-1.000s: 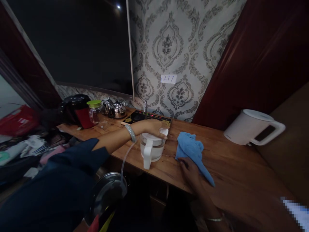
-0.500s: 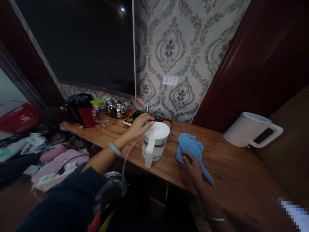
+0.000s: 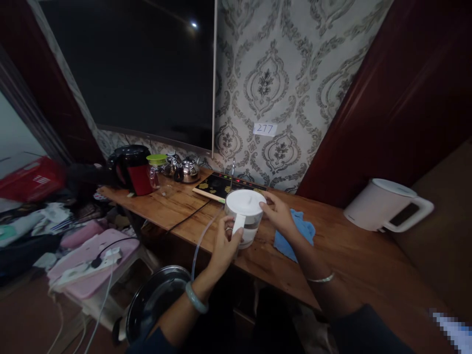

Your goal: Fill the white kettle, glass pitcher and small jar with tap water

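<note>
A clear glass jug with a white lid and white handle stands near the front edge of the wooden table, with clear liquid inside. My left hand is closed around its handle. Thumb and fingers of my right hand hold the jug's upper right side, at the rim beside the lid. Partly behind my right forearm lies a crumpled blue cloth, which neither hand holds. A clear tube hangs over the table edge, left of the jug.
Behind the jug lies a black tea stove with lit red lights. At the back left stand a metal teapot, a green-lidded glass jug and a red-black kettle. A white kettle stands right. Below is a dark basin.
My left hand has moved from beside the lid down to the jug's handle. My right hand has left the blue cloth and come up to the jug's right side.
</note>
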`<state>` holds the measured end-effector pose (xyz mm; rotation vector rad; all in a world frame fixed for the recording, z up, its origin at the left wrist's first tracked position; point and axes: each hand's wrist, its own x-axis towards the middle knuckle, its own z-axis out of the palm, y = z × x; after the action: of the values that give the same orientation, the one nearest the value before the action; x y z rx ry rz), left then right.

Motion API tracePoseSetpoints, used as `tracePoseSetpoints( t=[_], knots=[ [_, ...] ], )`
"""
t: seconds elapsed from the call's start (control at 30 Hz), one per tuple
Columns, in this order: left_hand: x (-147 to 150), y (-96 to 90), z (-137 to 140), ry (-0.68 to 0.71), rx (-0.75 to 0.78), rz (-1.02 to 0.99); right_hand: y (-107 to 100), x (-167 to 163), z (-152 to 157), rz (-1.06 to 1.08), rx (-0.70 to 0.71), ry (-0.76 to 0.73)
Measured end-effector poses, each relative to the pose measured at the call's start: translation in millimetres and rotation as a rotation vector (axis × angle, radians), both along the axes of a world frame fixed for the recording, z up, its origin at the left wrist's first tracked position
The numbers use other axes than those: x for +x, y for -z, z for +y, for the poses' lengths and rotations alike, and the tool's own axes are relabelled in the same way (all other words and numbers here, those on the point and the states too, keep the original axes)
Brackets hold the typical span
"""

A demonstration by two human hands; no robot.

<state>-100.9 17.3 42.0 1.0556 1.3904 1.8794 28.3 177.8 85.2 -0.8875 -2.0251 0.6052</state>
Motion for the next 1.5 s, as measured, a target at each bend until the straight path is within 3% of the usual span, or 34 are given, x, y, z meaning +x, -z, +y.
tracePoseSetpoints(
  t=[0.13,0.27,0.47,0.53,0.97,1.17,1.5],
  knots=[
    [5,-2.3,-2,0.026,-0.023,-0.029,-24,-10,-2,-0.218,0.178,0.072],
    [10,1.6,0,0.036,-0.046,-0.026,-54,-30,-18,-0.523,0.212,0.037],
    [18,8.2,11,-0.189,0.045,0.120,-74,-60,-34,-0.824,0.218,0.091],
    [19,9.3,11,-0.241,0.068,0.158,-75,-63,-34,-0.835,0.216,0.094],
    [20,9.1,7,-0.203,0.054,0.199,-78,-70,-35,-0.805,0.187,0.177],
    [20,13.1,11,-0.252,0.078,0.236,-78,-68,-34,-0.844,0.182,0.112],
    [17,19.8,18,-0.300,0.075,0.337,-78,-75,-40,-0.813,0.149,0.178]
  ],
)
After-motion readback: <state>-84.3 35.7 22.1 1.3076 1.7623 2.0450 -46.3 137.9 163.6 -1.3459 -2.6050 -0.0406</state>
